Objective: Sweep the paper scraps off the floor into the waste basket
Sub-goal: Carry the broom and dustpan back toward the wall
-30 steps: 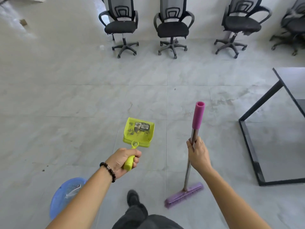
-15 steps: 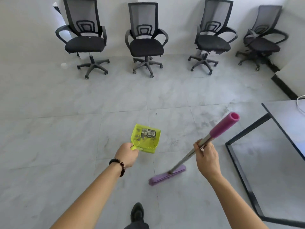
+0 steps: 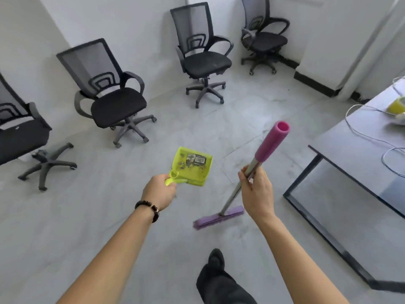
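My left hand (image 3: 160,191) grips the handle of a lime-green dustpan (image 3: 192,166), held above the floor with a barcode label and dark specks of dirt inside it. My right hand (image 3: 257,189) is closed round the metal shaft of a purple broom (image 3: 271,141), just below its pink foam grip. The broom leans to the right and its purple brush head (image 3: 219,219) rests on the grey tiled floor between my hands. No waste basket and no paper scraps show in the head view.
Several black mesh office chairs stand along the white wall, the nearest chair (image 3: 114,99) at front left. A dark-framed table (image 3: 359,154) with white cables and a yellow object fills the right side. My dark shoe (image 3: 215,260) steps forward at the bottom.
The view has swung right and forward: the blue basket at lower left has left the frame, the chairs are nearer, and the table now shows its top. The broom has tilted further right.
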